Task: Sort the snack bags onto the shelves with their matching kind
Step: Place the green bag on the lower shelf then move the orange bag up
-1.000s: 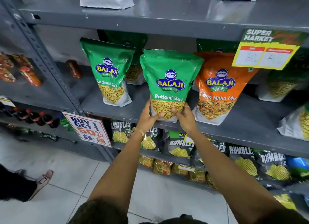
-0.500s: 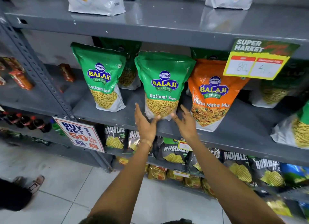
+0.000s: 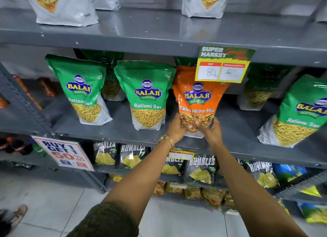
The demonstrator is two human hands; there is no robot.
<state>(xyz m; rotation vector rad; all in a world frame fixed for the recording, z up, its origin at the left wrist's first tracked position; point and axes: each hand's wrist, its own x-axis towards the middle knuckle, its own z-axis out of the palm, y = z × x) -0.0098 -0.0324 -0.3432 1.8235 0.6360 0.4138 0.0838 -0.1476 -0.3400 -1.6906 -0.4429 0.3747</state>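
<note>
An orange Tikha Mitha Mix bag (image 3: pixel 198 98) stands on the middle shelf (image 3: pixel 115 130) among green bags. My left hand (image 3: pixel 176 128) and my right hand (image 3: pixel 210 132) both grip its bottom end from either side. Left of it stand two green Ratlami Sev bags, one beside it (image 3: pixel 146 95) and one further left (image 3: pixel 81 88). Another green Ratlami Sev bag (image 3: pixel 299 116) leans at the right end. More green bags stand behind in shadow.
A yellow price tag (image 3: pixel 223 68) hangs from the upper shelf (image 3: pixel 159 36) over the orange bag's top. White bags stand on that upper shelf. Black Rumbles bags (image 3: pixel 200 167) fill the lower shelf. A 50% offer sign (image 3: pixel 63 153) hangs at the left post.
My hands let go of the middle green Ratlami Sev bag, left it standing, and moved right to grip the bottom of the orange bag.
</note>
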